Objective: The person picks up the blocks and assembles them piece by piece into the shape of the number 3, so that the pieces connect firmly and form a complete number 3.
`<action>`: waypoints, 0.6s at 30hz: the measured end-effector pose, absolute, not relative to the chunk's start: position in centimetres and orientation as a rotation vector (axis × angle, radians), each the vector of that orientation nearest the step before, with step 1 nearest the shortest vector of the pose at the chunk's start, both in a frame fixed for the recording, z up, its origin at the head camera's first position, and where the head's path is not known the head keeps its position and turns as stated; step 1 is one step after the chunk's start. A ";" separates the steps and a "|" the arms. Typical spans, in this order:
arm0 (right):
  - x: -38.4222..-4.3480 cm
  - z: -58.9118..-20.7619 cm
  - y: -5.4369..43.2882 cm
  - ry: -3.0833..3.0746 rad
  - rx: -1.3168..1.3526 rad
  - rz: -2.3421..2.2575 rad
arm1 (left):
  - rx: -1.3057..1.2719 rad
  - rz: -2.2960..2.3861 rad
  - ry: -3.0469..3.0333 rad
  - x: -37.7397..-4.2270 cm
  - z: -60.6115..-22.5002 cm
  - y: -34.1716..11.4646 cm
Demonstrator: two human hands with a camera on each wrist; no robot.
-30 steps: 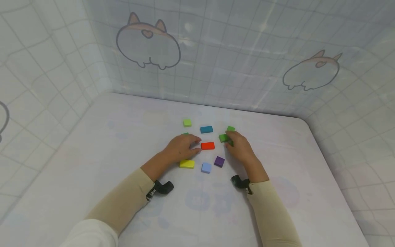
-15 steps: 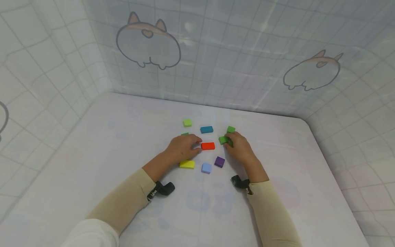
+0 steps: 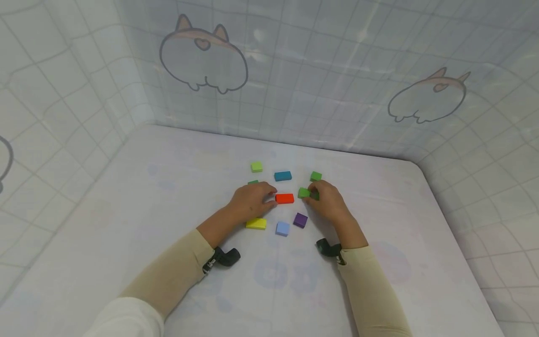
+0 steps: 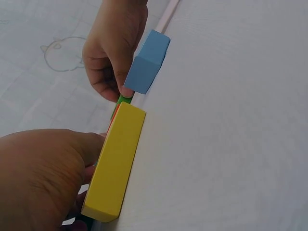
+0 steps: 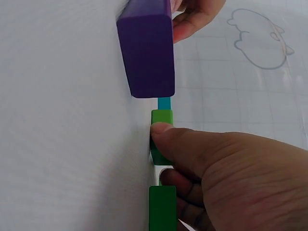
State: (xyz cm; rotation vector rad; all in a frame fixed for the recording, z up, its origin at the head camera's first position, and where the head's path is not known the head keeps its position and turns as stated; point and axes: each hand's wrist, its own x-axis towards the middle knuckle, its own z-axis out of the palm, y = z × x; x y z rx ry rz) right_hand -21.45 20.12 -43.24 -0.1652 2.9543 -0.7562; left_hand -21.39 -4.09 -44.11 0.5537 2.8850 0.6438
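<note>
Thumb and fingertips of my right hand pinch a small green block on the table. In the right wrist view the thumb presses the near face of this green block. A second, darker green block is partly hidden by the right palm in the head view. My left hand rests with thumb and forefinger apart, fingertips right at the left end of a red block. A yellow block lies by the left wrist, and a green block is mostly hidden behind the left hand.
Around the hands lie a lime block, a teal block, a further green block, a purple block and a light blue block. A patterned curtain closes off the table's far edge.
My right hand has drawn the pinched green block slightly toward me and turned it a little, away from the green block behind it. The left hand has barely shifted to the right.
</note>
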 end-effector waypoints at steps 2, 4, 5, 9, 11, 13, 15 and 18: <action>-21.5 -43.3 20.1 2.952 -0.164 -0.753 | 0.543 0.641 2.887 -21.4 -44.1 -4.0; -21.5 -43.3 20.1 2.950 -0.169 -0.747 | 0.540 0.641 2.891 -21.4 -44.2 -4.0; -21.5 -43.3 20.1 2.948 -0.169 -0.745 | 0.540 0.641 2.892 -21.4 -44.2 -4.0; -21.4 -43.3 20.0 2.941 -0.166 -0.740 | 0.546 0.645 2.896 -21.5 -44.3 -3.9; -21.4 -43.3 20.0 2.940 -0.167 -0.739 | 0.544 0.641 2.899 -21.4 -44.3 -3.9; -21.4 -43.2 20.0 2.938 -0.171 -0.740 | 0.554 0.639 2.903 -21.4 -44.2 -3.9; -21.4 -43.2 19.9 2.934 -0.171 -0.750 | 0.568 0.636 2.909 -21.4 -44.2 -3.9; -21.4 -43.1 19.9 2.918 -0.169 -0.776 | 0.590 0.622 2.919 -21.4 -44.3 -3.9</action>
